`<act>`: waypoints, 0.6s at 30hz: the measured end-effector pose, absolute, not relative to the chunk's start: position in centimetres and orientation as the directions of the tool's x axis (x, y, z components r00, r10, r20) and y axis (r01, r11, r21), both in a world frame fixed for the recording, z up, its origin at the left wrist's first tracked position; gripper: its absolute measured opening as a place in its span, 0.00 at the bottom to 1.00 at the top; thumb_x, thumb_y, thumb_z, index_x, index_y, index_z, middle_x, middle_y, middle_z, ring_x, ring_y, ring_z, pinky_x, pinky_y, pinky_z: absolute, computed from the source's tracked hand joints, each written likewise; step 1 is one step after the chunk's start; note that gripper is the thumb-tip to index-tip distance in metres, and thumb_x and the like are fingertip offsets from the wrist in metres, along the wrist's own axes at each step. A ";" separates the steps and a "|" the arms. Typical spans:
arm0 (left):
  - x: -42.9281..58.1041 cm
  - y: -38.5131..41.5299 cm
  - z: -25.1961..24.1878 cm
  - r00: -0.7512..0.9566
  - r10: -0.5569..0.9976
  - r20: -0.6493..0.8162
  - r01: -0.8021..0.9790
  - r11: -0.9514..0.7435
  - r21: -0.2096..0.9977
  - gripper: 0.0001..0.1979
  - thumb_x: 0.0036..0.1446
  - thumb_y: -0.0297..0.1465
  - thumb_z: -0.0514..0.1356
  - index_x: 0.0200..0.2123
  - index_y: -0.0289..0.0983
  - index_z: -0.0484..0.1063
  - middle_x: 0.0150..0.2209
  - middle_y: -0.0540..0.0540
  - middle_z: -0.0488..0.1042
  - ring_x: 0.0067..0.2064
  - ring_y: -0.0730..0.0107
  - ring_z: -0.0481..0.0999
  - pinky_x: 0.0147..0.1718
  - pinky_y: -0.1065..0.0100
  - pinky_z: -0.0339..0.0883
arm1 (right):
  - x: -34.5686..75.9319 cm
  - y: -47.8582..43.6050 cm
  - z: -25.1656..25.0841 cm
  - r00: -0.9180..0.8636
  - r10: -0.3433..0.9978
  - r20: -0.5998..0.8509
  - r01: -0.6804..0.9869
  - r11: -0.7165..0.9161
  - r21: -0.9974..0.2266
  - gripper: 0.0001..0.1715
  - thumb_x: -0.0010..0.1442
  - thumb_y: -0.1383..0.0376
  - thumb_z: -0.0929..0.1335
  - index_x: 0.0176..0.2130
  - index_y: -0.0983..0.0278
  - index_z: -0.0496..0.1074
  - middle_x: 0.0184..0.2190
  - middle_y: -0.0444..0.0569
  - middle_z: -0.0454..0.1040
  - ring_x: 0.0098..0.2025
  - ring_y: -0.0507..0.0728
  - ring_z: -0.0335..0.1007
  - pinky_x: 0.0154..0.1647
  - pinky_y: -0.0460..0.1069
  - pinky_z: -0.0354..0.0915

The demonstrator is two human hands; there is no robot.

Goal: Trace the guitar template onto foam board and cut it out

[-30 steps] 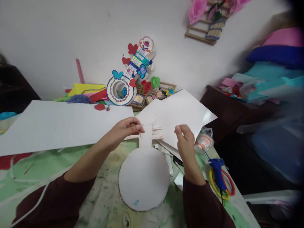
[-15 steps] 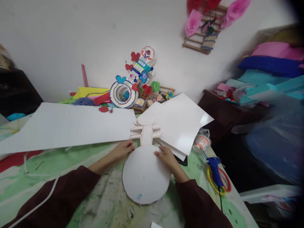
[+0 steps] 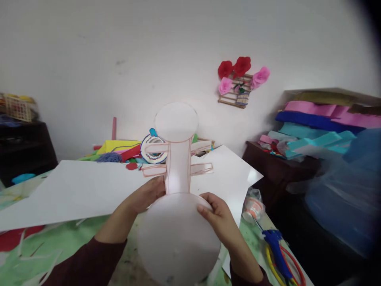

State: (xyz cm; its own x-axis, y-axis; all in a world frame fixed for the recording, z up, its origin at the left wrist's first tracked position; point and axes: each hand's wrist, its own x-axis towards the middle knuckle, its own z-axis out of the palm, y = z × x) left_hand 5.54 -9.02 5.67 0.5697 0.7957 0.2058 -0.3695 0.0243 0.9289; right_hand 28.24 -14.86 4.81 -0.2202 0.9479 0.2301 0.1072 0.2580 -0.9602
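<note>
I hold a white guitar-shaped paper cutout [image 3: 177, 222] upright in front of me, its round body low and its round head up near the wall. My left hand [image 3: 145, 194] grips the left side where the neck meets the body. My right hand [image 3: 216, 212] grips the right upper edge of the body, thumb on the front. Pink outlines mark the neck and the four side tabs.
A big white sheet [image 3: 77, 186] lies on the green table [image 3: 44, 254], with more white sheets [image 3: 235, 174] to the right. A decorated paper guitar [image 3: 153, 149] and coloured scraps sit by the wall. A blue glue gun [image 3: 275, 248], red-yellow scissors [image 3: 293, 264] and a tape roll [image 3: 253, 208] lie at right.
Both hands slid from the cutout's neck down to its body, then lifted it off the table and stood it upright. The camera tilted up.
</note>
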 end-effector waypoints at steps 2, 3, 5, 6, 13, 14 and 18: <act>5.7 -9.3 5.9 0.528 0.840 0.126 -0.393 0.110 0.913 0.23 0.48 0.45 0.64 0.42 0.34 0.75 0.32 0.42 0.79 0.36 0.59 0.77 0.39 0.62 0.67 | 28.2 -14.9 4.8 -0.287 0.932 0.222 0.177 0.279 -0.944 0.16 0.55 0.53 0.68 0.34 0.64 0.69 0.27 0.43 0.67 0.28 0.51 0.61 0.29 0.45 0.57; 5.9 -9.4 5.9 0.503 0.862 0.068 -0.378 0.149 0.914 0.22 0.47 0.43 0.65 0.41 0.33 0.76 0.31 0.42 0.79 0.35 0.59 0.77 0.38 0.62 0.67 | 28.4 -14.8 4.8 -0.333 0.919 0.213 0.219 0.295 -0.930 0.17 0.56 0.52 0.68 0.34 0.64 0.70 0.28 0.44 0.68 0.29 0.51 0.61 0.29 0.46 0.58; 6.1 -9.9 5.8 0.462 0.887 -0.022 -0.347 0.203 0.916 0.20 0.45 0.39 0.68 0.38 0.30 0.77 0.29 0.40 0.79 0.31 0.59 0.77 0.36 0.62 0.68 | 29.1 -14.3 4.7 -0.409 0.885 0.224 0.264 0.349 -0.899 0.22 0.55 0.48 0.67 0.36 0.64 0.72 0.30 0.47 0.71 0.33 0.54 0.64 0.33 0.48 0.59; 6.2 -10.1 5.8 0.448 0.893 -0.045 -0.345 0.219 0.913 0.19 0.43 0.37 0.69 0.37 0.30 0.77 0.29 0.40 0.79 0.30 0.59 0.77 0.35 0.62 0.69 | 29.6 -13.9 4.6 -0.413 0.876 0.248 0.252 0.372 -0.893 0.25 0.54 0.46 0.67 0.38 0.64 0.73 0.32 0.49 0.72 0.35 0.56 0.65 0.36 0.49 0.60; 7.2 -10.6 5.9 0.481 0.836 -0.263 -0.090 0.345 0.934 0.17 0.41 0.39 0.69 0.23 0.28 0.77 0.20 0.42 0.76 0.22 0.68 0.73 0.24 0.70 0.64 | 31.5 -11.4 5.4 -0.055 0.974 0.220 -0.509 0.162 -0.845 0.39 0.54 0.36 0.57 0.40 0.63 0.73 0.43 0.55 0.75 0.50 0.61 0.67 0.53 0.56 0.56; 7.5 -10.5 5.8 0.495 0.821 -0.285 -0.039 0.348 0.937 0.17 0.40 0.40 0.69 0.22 0.28 0.77 0.20 0.42 0.76 0.21 0.69 0.72 0.22 0.70 0.63 | 31.5 -11.4 5.5 -0.087 0.976 0.197 -0.576 0.112 -0.810 0.40 0.54 0.35 0.57 0.40 0.64 0.73 0.42 0.56 0.76 0.50 0.62 0.67 0.54 0.57 0.56; 8.6 -10.3 5.3 0.557 0.763 -0.327 0.023 0.379 0.925 0.18 0.40 0.41 0.69 0.26 0.29 0.79 0.25 0.40 0.78 0.26 0.65 0.75 0.27 0.69 0.65 | 31.4 -11.8 5.9 -0.202 0.965 0.166 -0.703 -0.025 -0.710 0.43 0.54 0.35 0.55 0.44 0.67 0.72 0.44 0.59 0.75 0.50 0.64 0.68 0.53 0.60 0.57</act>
